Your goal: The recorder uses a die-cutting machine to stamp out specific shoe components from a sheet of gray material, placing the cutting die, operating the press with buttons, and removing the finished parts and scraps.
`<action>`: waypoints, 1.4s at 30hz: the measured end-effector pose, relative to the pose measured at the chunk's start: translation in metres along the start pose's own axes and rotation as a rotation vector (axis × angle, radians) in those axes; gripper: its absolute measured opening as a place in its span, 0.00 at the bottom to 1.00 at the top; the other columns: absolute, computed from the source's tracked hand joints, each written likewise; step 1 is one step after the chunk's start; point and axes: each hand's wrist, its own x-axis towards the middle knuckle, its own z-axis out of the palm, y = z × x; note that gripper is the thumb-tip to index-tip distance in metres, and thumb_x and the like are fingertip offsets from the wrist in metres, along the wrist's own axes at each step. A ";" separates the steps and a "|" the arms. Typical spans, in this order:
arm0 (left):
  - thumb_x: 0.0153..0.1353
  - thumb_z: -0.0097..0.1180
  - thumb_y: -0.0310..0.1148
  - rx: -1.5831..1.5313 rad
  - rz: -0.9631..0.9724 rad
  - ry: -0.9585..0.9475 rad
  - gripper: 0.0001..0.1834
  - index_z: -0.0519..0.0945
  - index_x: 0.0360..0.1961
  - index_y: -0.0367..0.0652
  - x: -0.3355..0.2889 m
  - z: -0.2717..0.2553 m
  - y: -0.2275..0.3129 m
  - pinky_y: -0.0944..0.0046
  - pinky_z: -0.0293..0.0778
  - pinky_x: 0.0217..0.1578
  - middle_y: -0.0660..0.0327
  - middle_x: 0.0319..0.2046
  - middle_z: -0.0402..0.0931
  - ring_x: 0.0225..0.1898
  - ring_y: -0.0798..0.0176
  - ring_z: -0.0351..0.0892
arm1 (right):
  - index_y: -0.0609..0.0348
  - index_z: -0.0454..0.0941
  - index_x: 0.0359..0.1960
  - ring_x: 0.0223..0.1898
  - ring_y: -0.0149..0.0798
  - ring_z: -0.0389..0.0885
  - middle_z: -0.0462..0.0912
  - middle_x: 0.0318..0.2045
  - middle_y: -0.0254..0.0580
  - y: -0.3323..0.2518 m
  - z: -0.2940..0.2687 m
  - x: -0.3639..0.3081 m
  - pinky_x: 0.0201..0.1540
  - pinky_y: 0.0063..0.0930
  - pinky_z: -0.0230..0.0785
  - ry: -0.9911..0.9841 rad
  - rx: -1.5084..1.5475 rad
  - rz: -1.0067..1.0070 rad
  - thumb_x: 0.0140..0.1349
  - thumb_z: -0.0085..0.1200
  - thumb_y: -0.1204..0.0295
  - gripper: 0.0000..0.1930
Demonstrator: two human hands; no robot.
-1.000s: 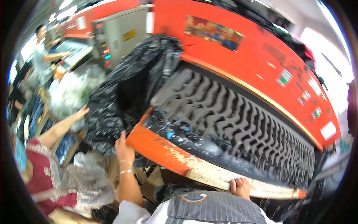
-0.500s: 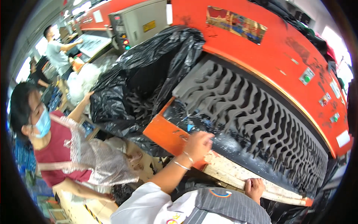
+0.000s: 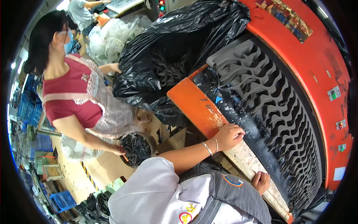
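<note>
My left hand (image 3: 230, 136), with bangles at the wrist, rests at the front edge of the machine bed. Its fingers are curled in and nothing shows between them. Lower down, my right hand (image 3: 261, 182) has its fingers bent over the worn pale edge strip (image 3: 244, 160). Beyond both hands, a dark grey foam-like sheet (image 3: 276, 97) cut into wavy strips lies on the black bed (image 3: 233, 100). White specks and a small blue scrap (image 3: 218, 99) lie near the sheet's left end.
The red machine housing (image 3: 317, 63) with buttons arches over the bed. An orange panel (image 3: 194, 106) borders its left end. Left of it stands a black plastic bag (image 3: 138, 67) with grey offcuts. A co-worker in an apron (image 3: 112, 114) holds this bag and reaches to a bucket of scraps (image 3: 152, 143).
My left hand has come down from over the bed to its front edge. My view has swung left and down. The co-worker has turned aside, and the bucket of scraps now shows.
</note>
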 end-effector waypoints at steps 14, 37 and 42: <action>0.59 0.59 0.33 -0.081 -0.535 1.201 0.12 0.78 0.40 0.37 -0.098 -0.151 -0.133 0.67 0.73 0.37 0.60 0.35 0.77 0.33 0.67 0.75 | 0.65 0.74 0.22 0.30 0.51 0.69 0.72 0.24 0.49 0.005 0.001 -0.004 0.35 0.41 0.62 -0.104 -0.049 0.009 0.61 0.45 0.74 0.11; 0.69 0.33 0.57 0.491 -0.517 1.125 0.39 0.76 0.45 0.24 -0.018 -0.384 -0.162 0.54 0.69 0.49 0.39 0.45 0.76 0.47 0.47 0.75 | 0.59 0.76 0.19 0.28 0.49 0.72 0.73 0.22 0.45 -0.003 -0.009 -0.001 0.33 0.42 0.65 -0.092 -0.161 0.063 0.52 0.53 0.74 0.06; 0.56 0.56 0.59 0.828 -0.866 0.718 0.45 0.65 0.59 0.28 -0.109 -0.412 -0.193 0.52 0.69 0.52 0.40 0.52 0.72 0.50 0.41 0.74 | 0.57 0.77 0.19 0.28 0.44 0.74 0.76 0.22 0.41 -0.006 -0.003 0.016 0.33 0.37 0.70 -0.121 -0.119 -0.074 0.50 0.56 0.71 0.06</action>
